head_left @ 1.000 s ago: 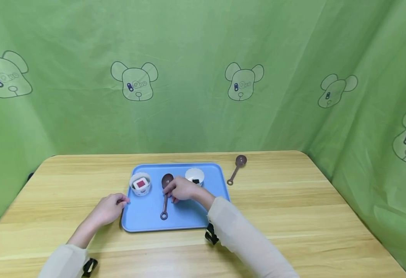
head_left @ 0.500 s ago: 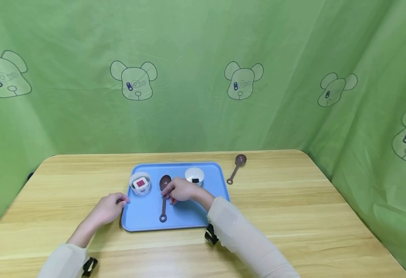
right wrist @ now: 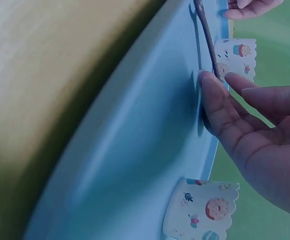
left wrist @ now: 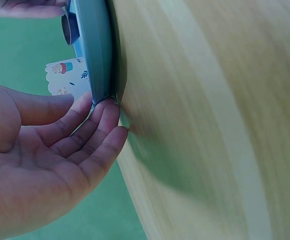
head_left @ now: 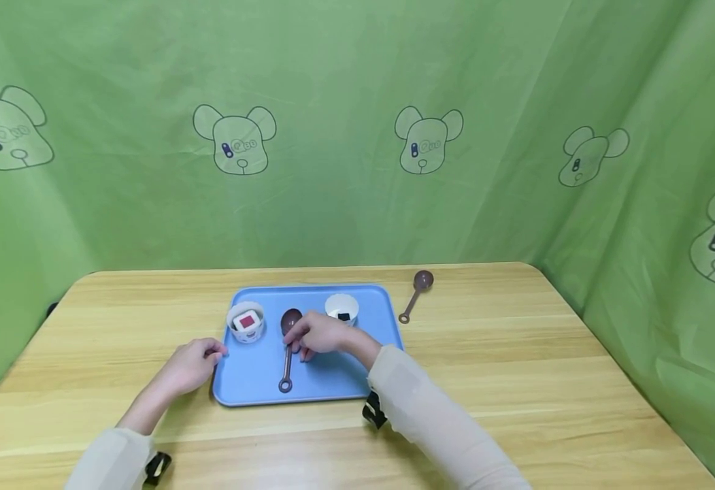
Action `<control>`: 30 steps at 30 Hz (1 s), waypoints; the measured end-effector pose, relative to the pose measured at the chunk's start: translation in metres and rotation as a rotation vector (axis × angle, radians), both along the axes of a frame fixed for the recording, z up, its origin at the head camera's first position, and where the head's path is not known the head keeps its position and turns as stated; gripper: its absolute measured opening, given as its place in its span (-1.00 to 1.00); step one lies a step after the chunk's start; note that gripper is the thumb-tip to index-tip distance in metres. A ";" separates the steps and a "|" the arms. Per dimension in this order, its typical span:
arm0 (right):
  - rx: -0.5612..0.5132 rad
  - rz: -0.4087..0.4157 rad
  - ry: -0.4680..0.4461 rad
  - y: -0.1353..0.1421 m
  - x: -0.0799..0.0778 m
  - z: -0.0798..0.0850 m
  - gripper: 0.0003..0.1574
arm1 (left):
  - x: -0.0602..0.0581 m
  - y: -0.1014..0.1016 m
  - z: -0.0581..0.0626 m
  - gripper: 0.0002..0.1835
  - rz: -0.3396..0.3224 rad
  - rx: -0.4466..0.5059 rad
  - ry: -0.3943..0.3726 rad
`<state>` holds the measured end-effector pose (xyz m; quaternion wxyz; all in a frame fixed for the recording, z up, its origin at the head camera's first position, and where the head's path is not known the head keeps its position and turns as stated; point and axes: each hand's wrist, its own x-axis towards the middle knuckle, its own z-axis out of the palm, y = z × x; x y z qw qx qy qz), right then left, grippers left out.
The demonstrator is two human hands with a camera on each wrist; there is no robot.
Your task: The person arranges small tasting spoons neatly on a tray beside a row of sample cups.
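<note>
Cream sleeves (head_left: 443, 422), each with a small black fitting (head_left: 374, 411).

Looks forward and down from the head, well above the table (head_left: 516, 381), facing the curtain (head_left: 333, 218) and taking in the breadth of the tray (head_left: 253, 381). Looks, from the left wrist, low and close past the left hand (left wrist: 55, 160) to the tray's edge, rolled sideways. Looks, from the right wrist, just as near, past the right hand (right wrist: 265, 150) across the tray, also rolled. Overlaps with the left wrist's view on tray, left cup (left wrist: 67, 75), spoon (right wrist: 208, 40) and both hands.
</note>
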<state>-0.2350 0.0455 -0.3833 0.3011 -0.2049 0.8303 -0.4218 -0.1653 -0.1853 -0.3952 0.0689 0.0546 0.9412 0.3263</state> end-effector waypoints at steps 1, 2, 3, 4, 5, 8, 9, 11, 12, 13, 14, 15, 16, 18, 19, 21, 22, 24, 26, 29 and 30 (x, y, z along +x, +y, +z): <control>-0.006 0.008 0.000 0.001 0.000 0.001 -0.50 | 0.000 0.000 0.000 -0.79 0.000 0.001 0.000; -0.012 0.014 0.001 0.002 -0.001 0.002 -0.51 | 0.000 0.000 0.000 -0.79 -0.001 0.001 0.000; -0.017 0.020 0.004 0.004 -0.001 0.004 -0.51 | 0.000 0.000 0.000 -0.79 -0.001 0.001 0.002; -0.021 0.027 0.010 0.005 -0.001 0.006 -0.52 | -0.001 0.000 0.000 -0.79 -0.002 0.002 0.002; -0.027 0.033 0.015 0.007 -0.002 0.008 -0.53 | -0.001 0.000 0.000 -0.79 -0.002 0.002 0.003; -0.044 0.035 0.032 0.012 -0.003 0.014 -0.55 | -0.001 0.000 0.000 -0.79 -0.002 0.002 0.000; -0.052 0.035 0.038 0.014 -0.003 0.016 -0.55 | -0.001 0.000 0.000 -0.79 -0.001 0.002 -0.001; -0.065 0.031 0.048 0.019 -0.005 0.020 -0.55 | -0.001 0.000 0.000 -0.79 0.000 0.002 -0.005; -0.069 0.029 0.052 0.021 -0.005 0.023 -0.55 | -0.001 0.000 0.000 -0.79 0.001 0.002 -0.006; -0.074 0.022 0.051 0.024 -0.006 0.025 -0.55 | -0.001 0.000 0.000 -0.79 0.001 0.002 -0.007; -0.078 0.018 0.052 0.026 -0.007 0.027 -0.55 | -0.001 0.000 0.000 -0.79 0.001 0.002 -0.005; -0.082 0.014 0.053 0.029 -0.008 0.029 -0.55 | -0.001 0.000 0.000 -0.78 0.001 0.002 -0.006; -0.086 0.006 0.052 0.031 -0.008 0.032 -0.56 | -0.001 0.000 0.000 -0.78 0.001 0.001 -0.004; -0.091 -0.007 0.047 0.037 -0.010 0.036 -0.56 | -0.001 0.000 0.000 -0.78 0.001 0.001 -0.003; -0.094 -0.012 0.045 0.040 -0.011 0.038 -0.56 | -0.001 0.000 0.000 -0.78 0.001 0.001 -0.003; -0.097 -0.022 0.041 0.046 -0.012 0.042 -0.57 | -0.001 0.000 0.000 -0.79 0.003 0.001 -0.004; -0.100 -0.025 0.039 0.048 -0.012 0.044 -0.57 | -0.001 0.000 0.000 -0.79 0.003 0.001 -0.002; -0.095 -0.027 0.051 0.054 -0.013 0.047 -0.57 | -0.001 0.000 0.000 -0.79 0.003 0.002 -0.003; -0.096 -0.032 0.058 0.060 -0.014 0.049 -0.57 | -0.001 0.000 0.000 -0.79 0.003 0.003 -0.002; -0.089 -0.043 0.072 0.068 -0.016 0.050 -0.55 | -0.001 0.000 -0.001 -0.78 0.000 0.004 -0.001; -0.088 -0.050 0.075 0.071 -0.017 0.050 -0.55 | -0.001 0.000 -0.001 -0.78 0.000 0.003 0.000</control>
